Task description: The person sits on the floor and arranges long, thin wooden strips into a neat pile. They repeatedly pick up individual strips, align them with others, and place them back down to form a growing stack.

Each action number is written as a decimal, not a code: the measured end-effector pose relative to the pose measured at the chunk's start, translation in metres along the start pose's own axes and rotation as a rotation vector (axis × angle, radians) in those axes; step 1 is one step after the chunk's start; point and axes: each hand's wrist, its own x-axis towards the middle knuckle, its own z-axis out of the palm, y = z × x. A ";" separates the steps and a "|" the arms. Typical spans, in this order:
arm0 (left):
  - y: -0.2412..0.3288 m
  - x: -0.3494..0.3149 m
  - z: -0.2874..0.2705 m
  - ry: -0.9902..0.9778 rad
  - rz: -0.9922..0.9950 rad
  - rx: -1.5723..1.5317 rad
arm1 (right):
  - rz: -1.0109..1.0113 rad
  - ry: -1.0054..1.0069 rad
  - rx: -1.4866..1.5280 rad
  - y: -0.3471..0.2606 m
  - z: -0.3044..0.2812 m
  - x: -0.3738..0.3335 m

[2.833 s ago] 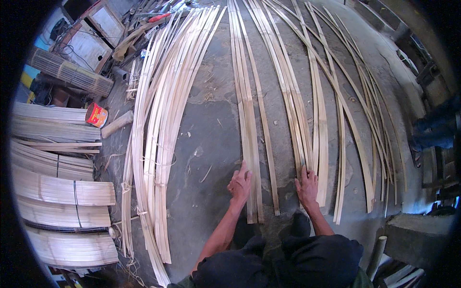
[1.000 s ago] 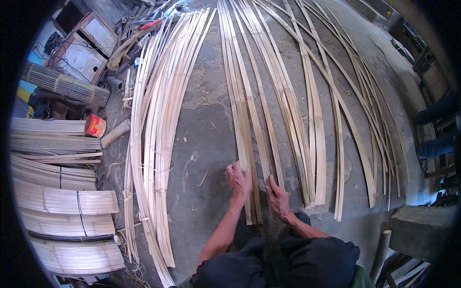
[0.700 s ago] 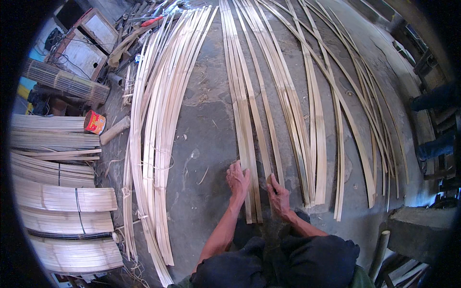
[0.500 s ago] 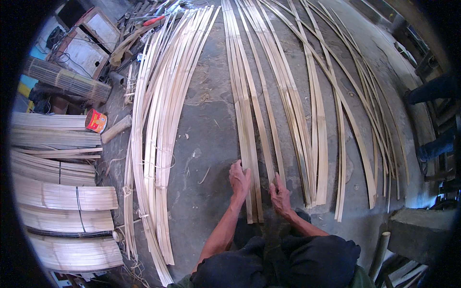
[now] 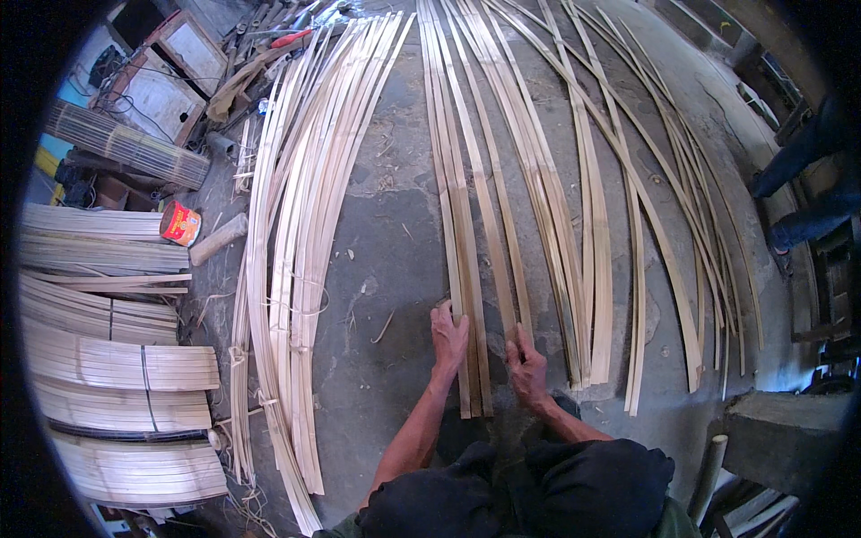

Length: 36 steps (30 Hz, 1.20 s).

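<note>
Long pale bamboo strips (image 5: 465, 242) run away from me along the floor, their near ends between my knees. My left hand (image 5: 448, 339) is closed at the outer left edge of this group, thumb over the strips and fingers curled at the side. Beside it, my right hand (image 5: 529, 366) is closed around the near end of a narrower bamboo strip (image 5: 499, 260), fingertips pointing away from me. That end is partly hidden by the hand. To the right, apart from my hands, lies another group of bamboo strips (image 5: 554, 233).
A large loosely tied bundle of strips (image 5: 296, 296) lies left. Bound slat bundles (image 5: 126, 368) are stacked at the far left near a red tin (image 5: 180, 224). Crossing strips (image 5: 659, 224) spread right. A concrete block (image 5: 785, 430) stands at lower right; another person's legs (image 5: 812, 211) show.
My right hand's fingers have closed more around the near end of the narrow strip. My left hand stays almost in place. The person's legs at the right have shifted slightly.
</note>
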 end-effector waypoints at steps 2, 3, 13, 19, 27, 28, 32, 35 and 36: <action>0.003 -0.002 0.000 0.040 0.034 0.061 | -0.043 0.035 0.030 0.011 0.002 0.004; 0.007 -0.004 0.001 0.094 0.059 0.118 | -0.017 0.033 0.039 0.013 0.000 0.006; 0.064 -0.017 0.033 -0.204 -0.040 -0.355 | -0.012 0.026 -0.007 0.007 -0.004 0.028; 0.031 -0.002 0.063 -0.180 0.275 -0.008 | -0.368 0.051 -0.301 0.024 -0.009 0.029; 0.051 -0.008 0.068 -0.294 0.234 0.031 | -0.342 0.006 -0.636 0.047 -0.036 0.025; 0.055 -0.010 0.067 -0.289 0.254 0.063 | -0.365 0.016 -0.655 0.052 -0.037 0.025; 0.050 -0.006 0.064 -0.300 0.193 0.032 | -0.354 0.063 -0.526 0.048 -0.029 0.027; 0.055 -0.007 0.061 -0.339 0.165 0.012 | -0.273 0.027 -0.476 0.052 -0.031 0.031; 0.053 -0.007 0.061 -0.339 0.164 -0.011 | -0.262 0.058 -0.420 0.054 -0.032 0.030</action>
